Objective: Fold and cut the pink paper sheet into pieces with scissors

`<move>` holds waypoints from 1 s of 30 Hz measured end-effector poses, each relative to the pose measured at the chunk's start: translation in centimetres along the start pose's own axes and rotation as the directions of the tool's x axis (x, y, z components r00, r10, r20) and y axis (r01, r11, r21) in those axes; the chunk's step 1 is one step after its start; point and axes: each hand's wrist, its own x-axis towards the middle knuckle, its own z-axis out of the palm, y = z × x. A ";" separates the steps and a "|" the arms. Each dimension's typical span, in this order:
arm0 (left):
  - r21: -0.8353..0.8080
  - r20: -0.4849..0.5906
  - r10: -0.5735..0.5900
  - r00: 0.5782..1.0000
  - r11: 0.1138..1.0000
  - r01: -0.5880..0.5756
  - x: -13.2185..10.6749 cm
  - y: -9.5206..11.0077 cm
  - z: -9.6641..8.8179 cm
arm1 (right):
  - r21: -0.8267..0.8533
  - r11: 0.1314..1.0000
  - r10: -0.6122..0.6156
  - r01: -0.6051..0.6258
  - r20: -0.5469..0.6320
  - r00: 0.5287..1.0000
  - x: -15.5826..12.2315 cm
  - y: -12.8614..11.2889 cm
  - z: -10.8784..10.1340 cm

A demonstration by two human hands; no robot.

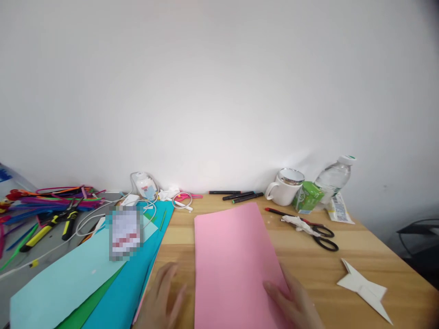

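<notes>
A pink sheet of paper (233, 265) lies flat on the wooden table (343, 269) in front of me. My left hand (163, 299) rests beside the sheet's left edge near the bottom of the view, fingers stretched out and slightly blurred, holding nothing. My right hand (295, 304) lies on the sheet's lower right edge with its fingers extended flat on the paper. Only parts of both hands show above the bottom edge of the view.
Blue, teal and green sheets (89, 283) lie at the left with a cable (151, 214), a utility knife (44, 230) and coloured sticks (51, 198). At the back stand markers (240, 195), a white mug (286, 187), a green carton (308, 197) and a bottle (334, 176). Scissors (322, 235) and a folded white paper star (366, 290) lie at right.
</notes>
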 end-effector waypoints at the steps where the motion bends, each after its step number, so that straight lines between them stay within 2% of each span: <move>1: -0.024 0.027 -0.067 0.997 0.997 0.068 -0.3 0.4 0.4 | 0.029 1.000 0.006 -0.007 0.024 1.000 0.0 -0.1 0.0; 3: -0.078 0.162 -0.229 0.960 0.967 0.244 0.0 1.5 1.0 | 0.114 0.993 0.038 -0.043 0.053 0.998 -0.1 -0.6 0.0; 5: -0.153 0.229 -0.292 0.929 0.931 0.331 1.0 2.6 1.7 | 0.150 0.987 0.056 -0.063 0.054 0.997 -0.1 -1.2 0.2; 7: -0.264 0.354 -0.256 0.900 0.895 0.358 2.0 3.2 2.4 | 0.077 0.996 0.037 -0.039 0.027 0.999 -0.1 -1.4 0.4; 9: -0.364 0.484 -0.150 0.862 0.862 0.354 2.5 3.3 3.2 | -0.060 0.998 0.003 -0.002 0.020 1.000 0.0 -1.1 0.5; 11: -0.401 0.517 -0.070 0.853 0.861 0.314 2.6 3.0 3.8 | -0.174 0.985 -0.007 0.012 0.028 1.000 0.1 -0.6 0.4; 13: -0.361 0.471 -0.035 0.881 0.904 0.228 2.5 2.6 4.3 | -0.248 0.969 -0.004 0.011 0.028 1.000 0.2 0.0 0.3; 16: -0.243 0.318 0.041 0.947 0.969 0.040 2.4 2.0 4.7 | -0.379 0.925 -0.004 -0.016 -0.051 0.999 0.3 0.5 0.0; 18: -0.212 0.217 0.055 0.975 0.977 -0.008 2.4 1.7 5.1 | -0.441 0.896 0.016 -0.058 -0.098 0.995 0.5 0.5 -0.1; 20: -0.284 0.170 -0.019 0.985 0.957 0.067 2.3 1.6 5.5 | -0.442 0.893 0.052 -0.083 -0.082 0.995 0.8 0.3 -0.2; 22: -0.400 0.188 -0.113 0.976 0.898 0.181 2.1 1.7 6.0 | -0.403 0.913 0.060 -0.068 -0.034 0.998 0.9 0.0 -0.2; 24: -0.466 0.229 -0.148 0.962 0.851 0.242 2.0 1.7 6.5 | -0.340 0.940 -0.002 -0.002 -0.012 1.000 0.6 -0.3 0.1; 27: -0.452 0.193 -0.191 0.962 0.853 0.260 2.2 1.8 6.7 | -0.192 0.976 -0.109 0.098 -0.048 0.993 -0.9 -1.2 0.6; 30: -0.480 0.180 -0.144 0.973 0.851 0.214 2.8 2.4 6.3 | -0.099 0.993 -0.088 0.071 -0.176 0.980 -2.8 -2.9 0.7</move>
